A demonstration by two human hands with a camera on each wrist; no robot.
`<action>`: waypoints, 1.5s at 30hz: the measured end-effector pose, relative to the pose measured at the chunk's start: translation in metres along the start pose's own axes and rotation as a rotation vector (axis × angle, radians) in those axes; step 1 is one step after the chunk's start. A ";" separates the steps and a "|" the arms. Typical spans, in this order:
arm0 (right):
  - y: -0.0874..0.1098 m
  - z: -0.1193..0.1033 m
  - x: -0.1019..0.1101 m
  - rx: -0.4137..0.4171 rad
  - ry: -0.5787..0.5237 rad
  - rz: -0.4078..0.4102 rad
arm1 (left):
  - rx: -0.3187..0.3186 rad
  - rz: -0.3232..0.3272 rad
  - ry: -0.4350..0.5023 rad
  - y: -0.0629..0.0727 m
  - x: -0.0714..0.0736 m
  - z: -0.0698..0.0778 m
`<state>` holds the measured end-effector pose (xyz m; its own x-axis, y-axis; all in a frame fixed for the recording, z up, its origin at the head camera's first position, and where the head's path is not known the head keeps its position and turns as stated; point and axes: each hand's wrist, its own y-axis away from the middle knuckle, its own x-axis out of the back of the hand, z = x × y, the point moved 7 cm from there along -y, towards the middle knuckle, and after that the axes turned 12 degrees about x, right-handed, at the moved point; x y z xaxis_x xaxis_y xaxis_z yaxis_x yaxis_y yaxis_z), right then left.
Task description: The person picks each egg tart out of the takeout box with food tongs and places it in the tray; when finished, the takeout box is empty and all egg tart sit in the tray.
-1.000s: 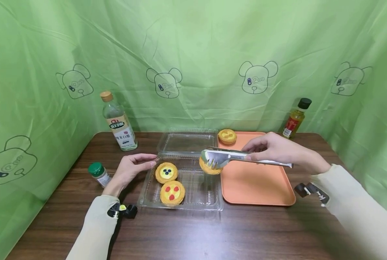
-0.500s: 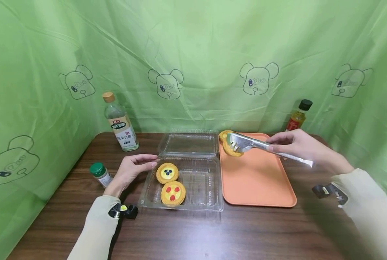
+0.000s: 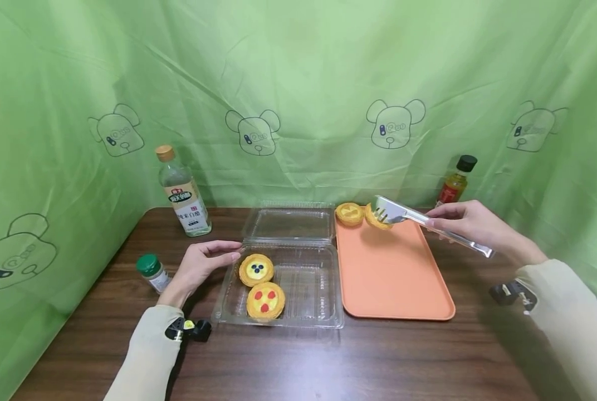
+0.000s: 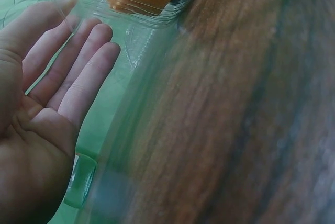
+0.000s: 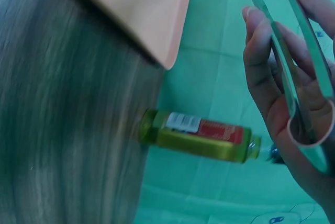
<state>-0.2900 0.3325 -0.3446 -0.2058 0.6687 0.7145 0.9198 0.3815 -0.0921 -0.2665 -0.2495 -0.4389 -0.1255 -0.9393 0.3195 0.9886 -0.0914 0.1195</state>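
My right hand (image 3: 471, 223) grips metal tongs (image 3: 419, 217), whose ends hold an egg tart (image 3: 376, 217) over the far part of the orange tray (image 3: 396, 278). Another egg tart (image 3: 350, 214) sits in the tray's far left corner. In the right wrist view, the fingers and thumb press the tongs (image 5: 285, 56) from both sides. My left hand (image 3: 203, 264) pinches the left rim of the clear plastic container (image 3: 303, 289) between thumb and forefinger. Inside the container lie a tart with dark berries (image 3: 256, 270) and a tart with red pieces (image 3: 265, 301).
The container's clear lid (image 3: 290, 224) lies folded back behind it. A tall vinegar bottle (image 3: 184, 195) and a green-capped jar (image 3: 153, 273) stand at left. Behind the tray at right is a small oil bottle (image 3: 454, 184). A green curtain (image 3: 318, 83) encloses the table.
My right hand has carried the tart in the tongs from above the container to the tray's far side, right of the other tart. The left hand has stayed at the container's rim.
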 end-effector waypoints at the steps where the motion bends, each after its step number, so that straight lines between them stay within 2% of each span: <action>1: 0.000 0.002 0.001 -0.001 0.017 0.002 | 0.003 0.000 0.000 0.000 0.001 -0.001; 12: -0.006 0.025 0.011 0.069 0.241 0.023 | -0.006 -0.008 0.017 -0.001 -0.002 -0.002; 15: -0.009 0.029 0.011 0.048 0.234 0.011 | -0.011 -0.001 0.012 -0.002 -0.001 -0.002; 21: -0.015 0.038 0.006 -0.031 0.102 -0.013 | -0.013 0.008 0.009 -0.001 -0.001 0.001; 29: -0.024 0.049 0.002 -0.051 0.132 -0.034 | -0.019 0.001 0.012 -0.001 -0.001 0.000; 45: -0.025 0.045 0.002 -0.092 0.138 -0.028 | -0.022 0.005 0.012 -0.002 0.001 -0.001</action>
<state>-0.3284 0.3528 -0.3723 -0.1895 0.5618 0.8052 0.9423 0.3345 -0.0116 -0.2685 -0.2508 -0.4397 -0.1200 -0.9435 0.3088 0.9908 -0.0943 0.0971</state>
